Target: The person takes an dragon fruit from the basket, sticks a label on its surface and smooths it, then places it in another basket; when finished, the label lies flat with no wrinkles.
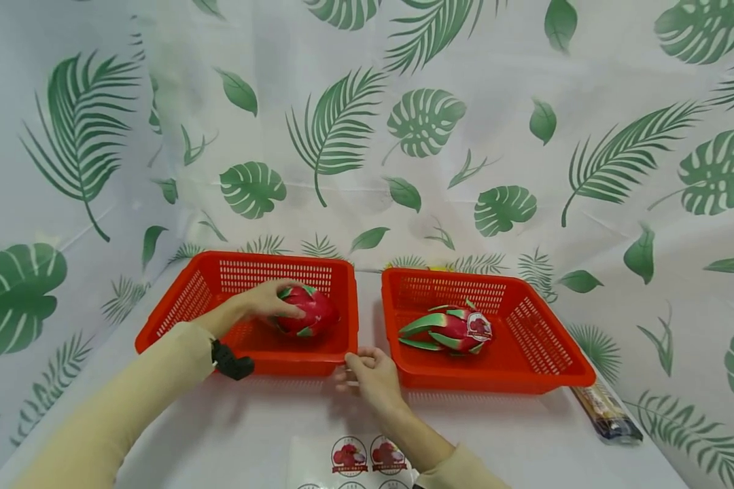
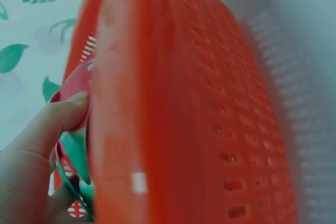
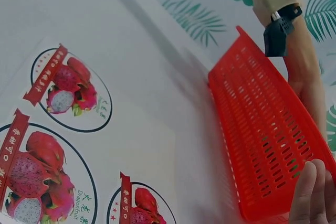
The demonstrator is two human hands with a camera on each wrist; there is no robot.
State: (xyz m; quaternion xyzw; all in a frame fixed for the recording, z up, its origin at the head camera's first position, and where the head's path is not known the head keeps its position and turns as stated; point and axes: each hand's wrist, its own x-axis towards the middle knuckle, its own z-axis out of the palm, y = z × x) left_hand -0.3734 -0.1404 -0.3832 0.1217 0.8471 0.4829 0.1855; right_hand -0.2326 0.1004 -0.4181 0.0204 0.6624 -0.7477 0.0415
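Left hand (image 1: pixel 268 299): thumb and fingers curled round the left dragon fruit (image 1: pixel 318 312), red with green scales, inside the left basket (image 1: pixel 281 363), red plastic, slotted walls. Right hand (image 1: pixel 374 377): fingers partly bent, at that basket's near right corner; whether it grips the rim, cannot tell. Right basket (image 1: pixel 495 379), matching, just beside: holds one dragon fruit lying on its side, round label (image 1: pixel 479 327) showing. Sheet of round fruit stickers (image 1: pixel 304 462): table (image 1: pixel 251 428), near front. Long packet (image 1: pixel 605 411): beside the right basket's near right corner.
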